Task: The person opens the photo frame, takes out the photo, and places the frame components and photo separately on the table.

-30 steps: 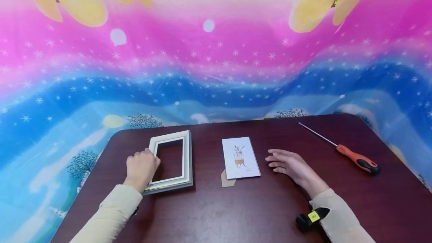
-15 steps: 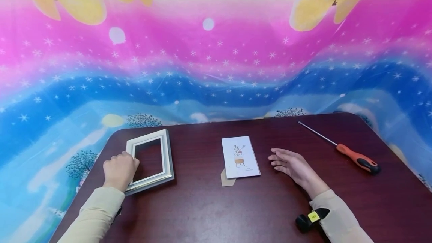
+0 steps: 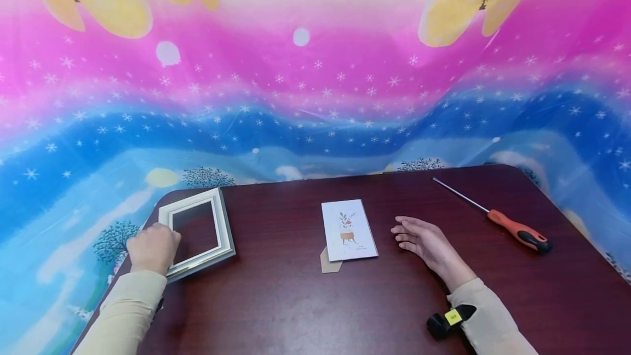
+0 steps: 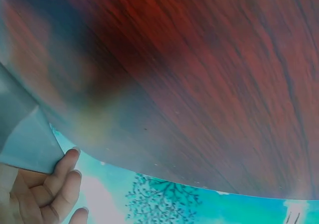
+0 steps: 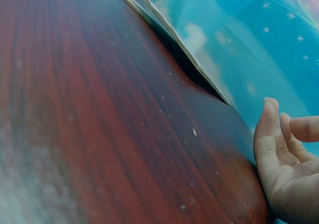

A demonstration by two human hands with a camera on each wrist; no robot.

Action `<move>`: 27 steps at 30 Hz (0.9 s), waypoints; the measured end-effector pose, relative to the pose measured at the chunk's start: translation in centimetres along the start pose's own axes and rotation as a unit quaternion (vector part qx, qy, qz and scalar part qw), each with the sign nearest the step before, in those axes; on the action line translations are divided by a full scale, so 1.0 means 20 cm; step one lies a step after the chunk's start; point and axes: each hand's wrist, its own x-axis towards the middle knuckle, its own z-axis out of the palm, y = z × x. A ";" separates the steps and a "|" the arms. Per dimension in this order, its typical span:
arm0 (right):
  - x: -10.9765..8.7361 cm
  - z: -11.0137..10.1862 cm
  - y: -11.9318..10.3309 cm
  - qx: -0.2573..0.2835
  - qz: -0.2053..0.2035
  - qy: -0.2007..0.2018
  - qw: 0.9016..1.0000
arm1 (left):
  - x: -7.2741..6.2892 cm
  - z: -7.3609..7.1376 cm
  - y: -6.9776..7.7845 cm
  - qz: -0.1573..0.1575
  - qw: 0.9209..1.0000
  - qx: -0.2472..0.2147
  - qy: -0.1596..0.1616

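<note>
At the table's left end my left hand (image 3: pixel 154 248) grips the left side of a cream picture frame (image 3: pixel 224 229). The frame's opening shows the table through it. In the left wrist view, curled fingers (image 4: pixel 65 186) hold a corner of the frame (image 4: pixel 35 139). My right hand (image 3: pixel 426 245) holds nothing, its fingers loosely bent, to the right of a white card (image 3: pixel 332 234) printed with a potted plant. A brown cardboard piece (image 3: pixel 329 263) sticks out under the card, the rest of it hidden. The right wrist view shows the right hand (image 5: pixel 291 169) apart from the card's edge (image 5: pixel 187 52).
A screwdriver (image 3: pixel 517 229) with an orange and black handle lies on the right of the dark red table (image 3: pixel 281 311). Behind the table hangs a colourful snowflake-patterned cloth (image 3: pixel 296 97).
My left hand has moved the picture frame leftward, away from the card, to the table's left edge. The right hand has hardly moved. Card and screwdriver stay where they were.
</note>
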 end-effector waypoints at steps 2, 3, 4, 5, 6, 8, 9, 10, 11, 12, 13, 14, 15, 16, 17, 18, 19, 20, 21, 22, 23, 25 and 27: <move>0.00 0.00 0.00 0.003 -0.001 0.001 1.000 | 0.00 0.00 -0.02 -0.007 1.000 0.003 -0.014; 0.00 0.00 0.00 0.002 -0.002 -0.002 1.000 | 0.00 0.01 -0.03 -0.010 1.000 0.004 -0.017; 0.00 0.00 0.00 0.002 -0.002 -0.001 1.000 | 0.00 0.01 -0.03 -0.012 1.000 0.005 -0.019; 0.00 0.00 0.00 0.002 -0.002 0.001 1.000 | 0.00 0.01 -0.04 -0.015 1.000 0.006 -0.021; 0.00 0.00 0.00 0.002 -0.002 0.004 1.000 | 0.00 0.01 -0.04 -0.019 1.000 0.005 -0.021; 0.00 0.00 0.00 0.000 -0.002 0.005 1.000 | -0.01 0.02 -0.06 -0.027 0.999 0.002 -0.018; 0.00 0.00 0.00 -0.003 -0.002 0.004 1.000 | -0.01 0.02 -0.06 -0.031 0.999 0.000 -0.016; 0.00 0.00 0.00 -0.004 0.000 0.007 1.000 | -0.01 0.02 -0.07 -0.034 0.999 0.000 -0.016; 0.00 0.00 0.00 -0.005 0.000 0.007 1.000 | -0.01 0.02 -0.07 -0.037 0.999 -0.001 -0.016; 0.00 0.01 0.00 -0.005 0.001 0.008 1.000 | -0.01 0.02 -0.08 -0.040 0.999 -0.002 -0.016; -0.01 0.00 0.00 -0.006 0.001 0.007 1.000 | -0.01 0.02 -0.08 -0.042 0.999 -0.001 -0.017; -0.01 0.00 0.00 -0.006 0.002 0.007 1.000 | -0.01 0.02 -0.09 -0.045 0.999 -0.002 -0.018; -0.01 0.00 0.00 -0.005 0.002 0.008 1.000 | -0.01 0.02 -0.10 -0.047 0.999 -0.002 -0.019; -0.01 0.01 0.00 -0.004 0.002 0.009 1.000 | -0.01 0.02 -0.11 -0.050 0.999 -0.003 -0.021; 0.00 0.01 0.00 -0.003 0.002 0.010 1.000 | -0.01 0.02 -0.11 -0.052 0.998 -0.004 -0.022; 0.00 0.01 0.00 -0.002 0.002 0.010 1.000 | -0.01 0.02 -0.12 -0.055 0.998 -0.003 -0.024; 0.00 0.01 0.00 -0.001 0.001 0.010 1.000 | 0.00 0.03 -0.13 -0.058 0.998 -0.004 -0.024; 0.00 0.01 0.00 -0.001 0.001 0.009 1.000 | 0.00 0.03 -0.13 -0.062 0.998 -0.004 -0.024; 0.00 0.01 0.00 0.000 0.001 0.009 1.000 | 0.00 0.03 -0.14 -0.065 0.998 -0.003 -0.025; 0.00 0.01 0.00 0.001 0.001 0.009 1.000 | 0.00 0.04 -0.14 -0.068 0.997 -0.001 -0.026; 0.00 0.01 0.00 0.002 0.001 0.009 1.000 | 0.00 0.04 -0.14 -0.071 0.997 0.000 -0.027; 0.00 0.00 0.00 0.004 0.001 0.009 1.000 | 0.00 0.04 -0.14 -0.077 0.997 0.002 -0.028; 0.00 0.00 0.00 0.006 0.000 0.008 1.000 | 0.00 0.04 -0.14 -0.080 0.996 0.004 -0.031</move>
